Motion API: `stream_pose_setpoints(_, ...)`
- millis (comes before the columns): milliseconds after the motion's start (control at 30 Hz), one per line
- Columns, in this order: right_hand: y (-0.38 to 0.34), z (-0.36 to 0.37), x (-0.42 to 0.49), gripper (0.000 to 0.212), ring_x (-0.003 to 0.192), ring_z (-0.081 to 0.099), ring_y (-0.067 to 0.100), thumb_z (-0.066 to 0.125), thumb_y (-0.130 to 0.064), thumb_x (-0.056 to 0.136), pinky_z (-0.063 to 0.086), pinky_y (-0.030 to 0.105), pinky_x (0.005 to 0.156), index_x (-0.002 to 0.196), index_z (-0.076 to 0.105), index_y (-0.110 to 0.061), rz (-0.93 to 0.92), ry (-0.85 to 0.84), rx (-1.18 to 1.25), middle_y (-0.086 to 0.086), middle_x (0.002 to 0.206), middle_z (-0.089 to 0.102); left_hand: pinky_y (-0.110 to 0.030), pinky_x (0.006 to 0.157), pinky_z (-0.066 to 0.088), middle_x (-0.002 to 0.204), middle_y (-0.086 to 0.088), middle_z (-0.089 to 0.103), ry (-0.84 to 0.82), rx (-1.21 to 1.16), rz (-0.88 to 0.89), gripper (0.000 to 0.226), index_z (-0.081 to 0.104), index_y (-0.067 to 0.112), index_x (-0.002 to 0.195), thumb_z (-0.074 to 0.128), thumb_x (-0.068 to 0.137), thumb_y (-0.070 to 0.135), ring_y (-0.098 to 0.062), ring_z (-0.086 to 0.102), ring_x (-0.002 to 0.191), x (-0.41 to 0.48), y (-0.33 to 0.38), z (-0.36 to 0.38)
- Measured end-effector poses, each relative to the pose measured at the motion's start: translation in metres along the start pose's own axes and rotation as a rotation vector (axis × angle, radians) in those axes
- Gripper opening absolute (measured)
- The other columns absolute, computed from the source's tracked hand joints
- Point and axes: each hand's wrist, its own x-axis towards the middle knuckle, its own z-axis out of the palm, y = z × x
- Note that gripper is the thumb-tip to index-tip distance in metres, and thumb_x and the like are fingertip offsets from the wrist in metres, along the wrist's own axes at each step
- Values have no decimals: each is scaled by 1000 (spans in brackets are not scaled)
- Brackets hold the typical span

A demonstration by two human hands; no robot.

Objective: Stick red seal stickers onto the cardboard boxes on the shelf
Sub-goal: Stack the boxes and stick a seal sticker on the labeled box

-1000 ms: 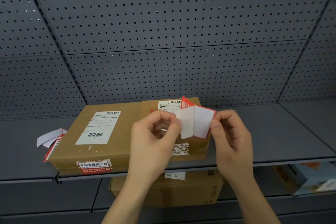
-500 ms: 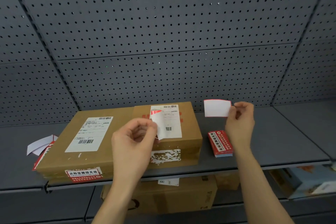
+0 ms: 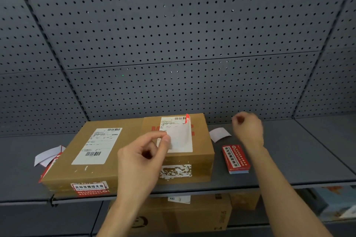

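Observation:
Two cardboard boxes lie side by side on the grey shelf (image 3: 289,159). The left box (image 3: 63,171) carries a red seal sticker (image 3: 89,188) on its front edge. My left hand (image 3: 142,159) pinches a peeled sticker (image 3: 182,136), white back towards me and red corner up, just above the top of the right box (image 3: 203,152). My right hand (image 3: 248,129) hovers over the shelf to the right of that box, fingers curled and holding nothing. A white backing paper (image 3: 219,133) lies on the shelf beside it. In front of it sits a stack of red stickers (image 3: 236,159).
Discarded white backings (image 3: 47,156) lie on the shelf left of the boxes. A perforated grey panel (image 3: 173,44) closes the back. Below the shelf stand more cardboard boxes (image 3: 183,215) and a printed carton (image 3: 337,204) at the right.
My hands pulled the sticker off its backing and moved apart. The right hand carried the backing right and dropped it on the shelf; the left hand kept the sticker over the right box.

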Motion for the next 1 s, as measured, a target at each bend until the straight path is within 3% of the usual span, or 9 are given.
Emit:
stream_pose_setpoints(67, -38, -32, -33, 28, 74, 72, 18, 66, -34, 102, 50, 29, 64, 80, 76, -18, -36, 22, 296, 0, 74, 74, -30, 68, 62, 55, 6, 70, -37, 28, 28, 7, 80, 34, 97, 73, 97, 33, -10, 66, 47, -1, -2, -3)
stream_pose_setpoints(133, -81, -62, -72, 44, 63, 65, 11, 65, -52, 99, 51, 28, 65, 74, 80, -19, -3, -194, 510, -1, 65, 71, -30, 64, 65, 75, 15, 80, -78, 77, 87, 11, 81, 30, 104, 72, 97, 31, -7, 77, 62, -1, -4, -6)
stream_pose_setpoints(267, -120, -77, -120, 67, 64, 66, 12, 64, -78, 82, 52, 31, 77, 70, 79, -14, -13, -493, 569, 5, 73, 77, -23, 65, 63, 94, 21, 81, -74, 247, 312, 15, 83, 23, 109, 74, 97, 23, 0, 76, 76, -3, -15, -10)
stream_pose_setpoints(467, -109, -64, -151, 19, 84, 74, 11, 77, -30, 93, 58, 31, 74, 77, 80, -21, -72, -343, 624, -10, 84, 79, -5, 75, 53, 101, 20, 76, -153, 295, 438, 17, 81, 17, 114, 74, 98, 19, 8, 71, 84, -16, -28, -24)
stream_pose_setpoints(567, -96, -51, -181, 5, 91, 75, 2, 77, -24, 94, 59, 18, 75, 90, 80, -23, -92, -333, 686, -16, 92, 80, -3, 78, 48, 104, 21, 77, -154, 220, 323, 29, 80, 19, 115, 60, 100, 34, 8, 70, 92, -32, -35, -29)
stream_pose_setpoints(633, -85, -34, -204, 4, 92, 76, 3, 78, -27, 92, 61, 20, 77, 95, 80, -27, -64, -302, 692, -17, 93, 80, -11, 74, 56, 99, 23, 80, -73, 108, 157, 26, 81, 24, 109, 61, 103, 40, 2, 75, 91, -46, -44, -25)
stream_pose_setpoints(700, -72, -15, -223, 10, 92, 76, 6, 78, -34, 89, 63, 23, 77, 99, 80, -31, -43, -245, 641, -15, 94, 80, -19, 73, 62, 94, 21, 81, 14, 19, 0, 7, 78, 27, 104, 74, 101, 32, -4, 78, 89, -60, -56, -15)
stream_pose_setpoints(800, -56, 10, -241, 18, 95, 74, 3, 76, -41, 87, 64, 24, 76, 103, 78, -35, -60, -168, 549, -18, 97, 77, -21, 77, 63, 90, 17, 84, 28, -37, -194, 39, 66, 33, 118, 83, 91, 11, -5, 79, 87, -77, -74, -2)
stream_pose_setpoints(1000, -50, 32, -249, 29, 104, 69, -10, 74, -41, 85, 55, 5, 77, 110, 80, -28, -59, -84, 493, -15, 103, 78, -16, 78, 63, 90, 24, 83, 45, 124, -278, 46, 68, 33, 129, 89, 88, 26, 6, 77, 83, -79, -97, 9)
